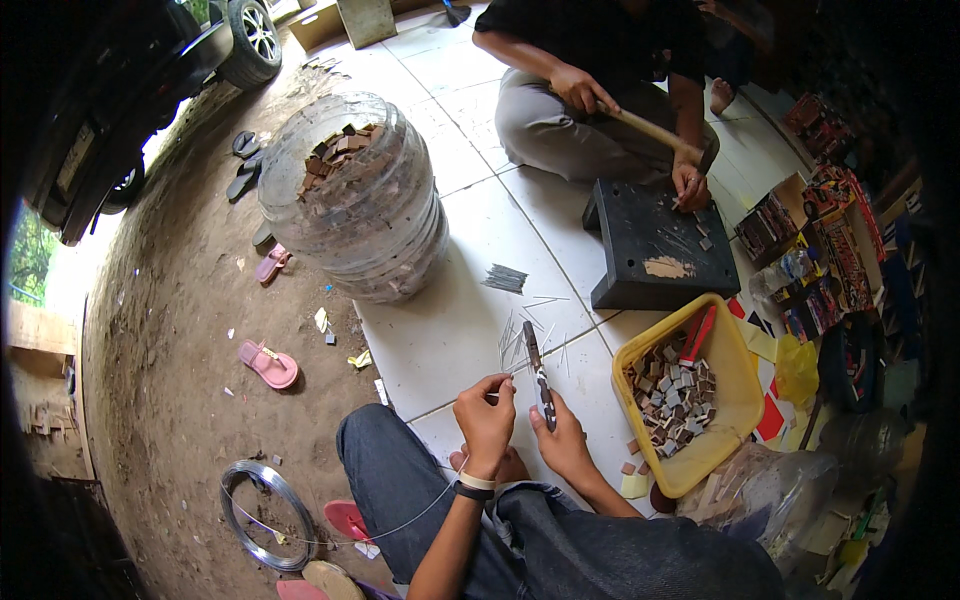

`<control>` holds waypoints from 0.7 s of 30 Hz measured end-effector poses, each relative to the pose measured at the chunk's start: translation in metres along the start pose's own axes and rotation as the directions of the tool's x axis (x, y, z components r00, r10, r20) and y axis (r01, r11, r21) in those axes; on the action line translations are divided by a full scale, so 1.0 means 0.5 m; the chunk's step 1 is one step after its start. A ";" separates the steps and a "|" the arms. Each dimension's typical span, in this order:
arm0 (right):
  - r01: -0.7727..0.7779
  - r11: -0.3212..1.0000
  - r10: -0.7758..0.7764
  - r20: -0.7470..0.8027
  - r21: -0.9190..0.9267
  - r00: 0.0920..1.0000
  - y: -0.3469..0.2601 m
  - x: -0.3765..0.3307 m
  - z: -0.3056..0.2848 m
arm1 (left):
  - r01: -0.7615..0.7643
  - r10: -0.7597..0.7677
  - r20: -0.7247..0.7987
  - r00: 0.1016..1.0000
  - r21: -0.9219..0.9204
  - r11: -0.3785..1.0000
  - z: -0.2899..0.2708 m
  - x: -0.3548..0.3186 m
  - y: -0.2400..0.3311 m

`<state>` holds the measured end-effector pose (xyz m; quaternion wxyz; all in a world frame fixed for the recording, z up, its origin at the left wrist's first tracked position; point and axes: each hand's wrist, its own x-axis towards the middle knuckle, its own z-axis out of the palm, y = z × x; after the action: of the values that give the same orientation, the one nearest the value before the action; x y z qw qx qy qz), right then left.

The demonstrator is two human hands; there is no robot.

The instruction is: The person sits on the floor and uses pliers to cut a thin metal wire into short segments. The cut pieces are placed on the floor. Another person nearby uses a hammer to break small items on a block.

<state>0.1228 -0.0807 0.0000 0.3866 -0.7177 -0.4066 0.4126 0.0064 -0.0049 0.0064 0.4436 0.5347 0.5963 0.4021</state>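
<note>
My left hand [485, 420] is closed in a pinch, its thumb and fingertips on a thin metal wire [405, 528]. The wire runs back over my left thigh to a silvery coil [232, 510] on the dirt floor. In my right hand [562, 440] is a long, dark tool with a black-and-white handle, which looks like pliers [541, 378]; its dark head points away from me. Just beyond both hands, loose straight wire pieces [513, 345] lie scattered on the white tiles. Farther off is a neat bundle of short wires [505, 278].
A yellow tub [739, 420] of small square pieces and a red-handled item stands to the right. Across from me a person hammers at a black stool [640, 275]. A clear plastic drum [395, 240] with brown pieces stands left, near pink sandals [270, 366] on the dirt.
</note>
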 end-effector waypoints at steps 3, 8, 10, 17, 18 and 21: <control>0.024 0.999 -0.025 0.033 0.049 0.999 0.010 -0.009 0.005 | -0.007 0.007 -0.014 1.000 0.021 1.000 -0.003 0.001 -0.004; 0.025 0.996 -0.033 0.093 0.088 0.995 0.020 -0.022 0.013 | -0.001 0.001 -0.034 0.999 -0.009 1.000 -0.006 0.004 -0.010; 0.018 0.998 -0.025 0.098 0.064 0.995 0.020 -0.024 0.014 | -0.008 0.008 -0.032 0.999 -0.012 1.000 -0.006 0.006 -0.009; -0.003 0.996 -0.007 0.118 0.089 0.993 0.011 -0.027 0.012 | 0.028 -0.028 0.005 1.000 -0.007 1.000 -0.014 0.006 -0.002; -0.009 0.997 0.000 0.113 0.077 0.994 0.010 -0.027 0.012 | 0.030 -0.030 0.006 1.000 -0.005 1.000 -0.014 0.006 -0.001; -0.013 1.000 0.015 0.119 -0.023 0.993 0.008 -0.024 0.011 | 0.029 -0.029 0.000 1.000 -0.033 0.999 -0.013 0.006 -0.003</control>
<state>0.1150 -0.0920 -0.0023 0.3508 -0.6987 -0.4285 0.4528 -0.0003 -0.0022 0.0063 0.4581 0.5186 0.5973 0.4055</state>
